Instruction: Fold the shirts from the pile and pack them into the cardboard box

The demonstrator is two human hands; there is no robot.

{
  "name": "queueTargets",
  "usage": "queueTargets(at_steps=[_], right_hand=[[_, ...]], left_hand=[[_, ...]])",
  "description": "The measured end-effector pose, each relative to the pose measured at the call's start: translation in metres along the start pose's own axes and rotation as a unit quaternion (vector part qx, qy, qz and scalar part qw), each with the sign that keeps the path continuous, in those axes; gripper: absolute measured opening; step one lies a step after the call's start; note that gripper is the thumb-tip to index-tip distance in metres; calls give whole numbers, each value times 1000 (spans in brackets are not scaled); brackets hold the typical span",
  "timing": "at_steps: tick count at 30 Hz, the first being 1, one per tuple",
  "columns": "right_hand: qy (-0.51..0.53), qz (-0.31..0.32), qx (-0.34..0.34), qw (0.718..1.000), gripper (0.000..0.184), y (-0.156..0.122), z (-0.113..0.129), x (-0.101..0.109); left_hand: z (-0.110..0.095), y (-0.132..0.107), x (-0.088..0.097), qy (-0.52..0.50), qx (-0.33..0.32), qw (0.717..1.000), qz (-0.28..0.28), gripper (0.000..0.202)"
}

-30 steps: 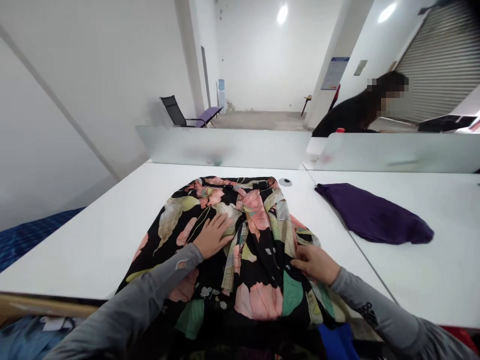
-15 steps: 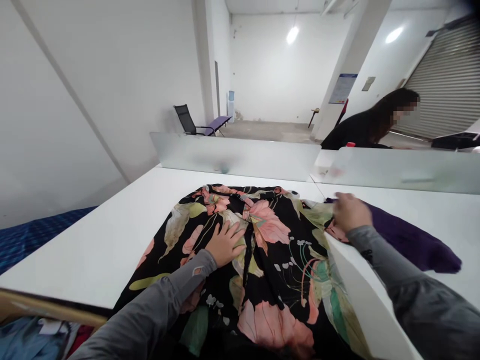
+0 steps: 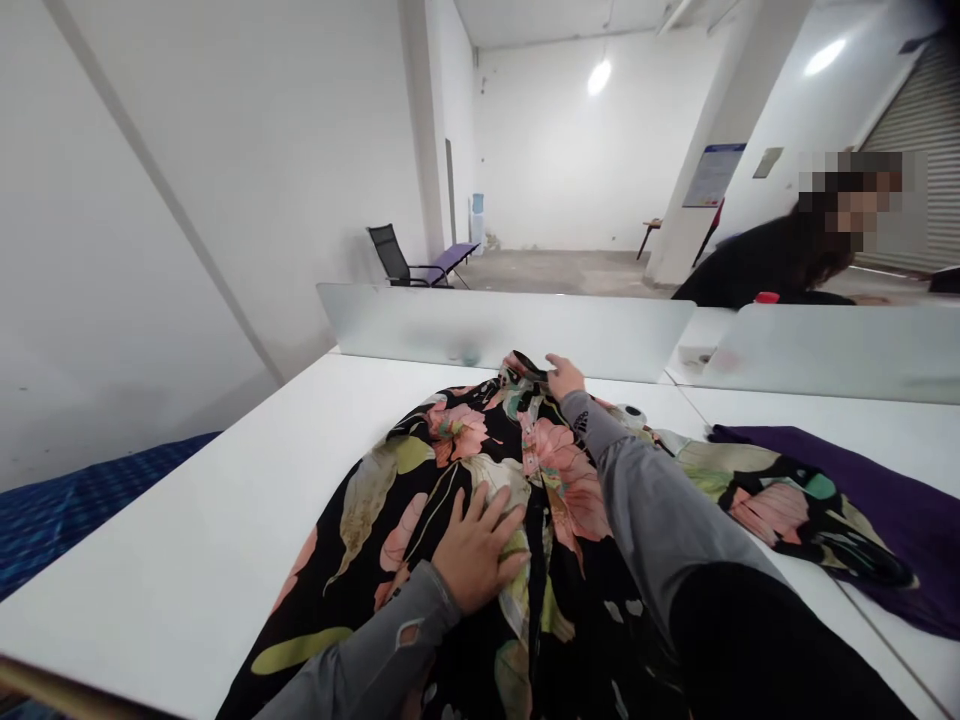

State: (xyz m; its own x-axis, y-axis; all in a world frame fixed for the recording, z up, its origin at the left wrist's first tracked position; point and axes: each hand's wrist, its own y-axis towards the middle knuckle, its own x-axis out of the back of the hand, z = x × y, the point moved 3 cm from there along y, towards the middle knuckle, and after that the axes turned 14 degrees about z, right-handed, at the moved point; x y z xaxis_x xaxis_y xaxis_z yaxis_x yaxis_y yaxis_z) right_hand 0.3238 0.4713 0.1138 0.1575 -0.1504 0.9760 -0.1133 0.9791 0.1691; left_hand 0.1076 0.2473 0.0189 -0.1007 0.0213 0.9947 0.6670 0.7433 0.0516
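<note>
A black floral shirt (image 3: 442, 440) with pink flowers and green leaves lies on the white table in front of me, its collar (image 3: 525, 366) at the far end. My left hand (image 3: 480, 545) rests flat on the shirt's front, fingers spread. At the collar's right side, my right hand (image 3: 566, 378) has its fingers closed on the cloth and the collar stands up a little. One floral sleeve (image 3: 772, 505) stretches out to the right, partly over a dark purple garment (image 3: 907, 500). My right forearm hides part of the shirt's right side.
A frosted divider (image 3: 510, 325) runs along the table's (image 3: 150, 560) far edge. Beyond it at the right, a person in black (image 3: 757, 260) leans forward. Blue patterned cloth (image 3: 97, 500) lies past the left edge. A chair (image 3: 390, 255) stands farther back.
My right hand has moved left from the sleeve to the collar, which is now raised. The sleeve now lies spread out to the right. My left hand stays flat on the shirt.
</note>
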Motion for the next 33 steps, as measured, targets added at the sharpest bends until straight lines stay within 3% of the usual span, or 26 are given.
queueTargets(at_steps=[2,4,8,11,14,18,23,26,28,31,33], right_hand=[[8,-8,-59,998,52,-7,-14,1],[12,0,-84,996,48,-34,-27,-9],[-20,45,-87,995,49,-105,-57,-45],[-66,87,-64,992,53,-127,-77,-61],[-83,113,-60,988,54,-120,-91,-63],[-89,121,-62,987,57,-103,-100,-63],[-85,124,-72,986,53,-86,-104,-59],[-69,143,-125,979,51,-74,-97,-53],[-70,118,-148,979,51,-70,-83,-49],[-64,72,-76,992,52,-69,-48,-57],[-57,79,-11,995,52,-67,-26,-68]], left_hand=[[0,-1,1,-22,0,1000,-2,65],[1,-4,4,-50,4,999,-7,68],[16,-1,24,-58,33,997,-36,52],[41,23,43,-27,28,998,-51,46],[73,61,45,-5,29,998,-48,46],[108,102,20,0,98,995,-8,47],[119,128,5,-16,151,988,-1,54],[115,130,8,-12,168,986,0,50],[110,123,9,-2,169,986,-7,48],[103,103,8,10,143,989,-34,53],[103,92,7,11,130,990,-48,57]])
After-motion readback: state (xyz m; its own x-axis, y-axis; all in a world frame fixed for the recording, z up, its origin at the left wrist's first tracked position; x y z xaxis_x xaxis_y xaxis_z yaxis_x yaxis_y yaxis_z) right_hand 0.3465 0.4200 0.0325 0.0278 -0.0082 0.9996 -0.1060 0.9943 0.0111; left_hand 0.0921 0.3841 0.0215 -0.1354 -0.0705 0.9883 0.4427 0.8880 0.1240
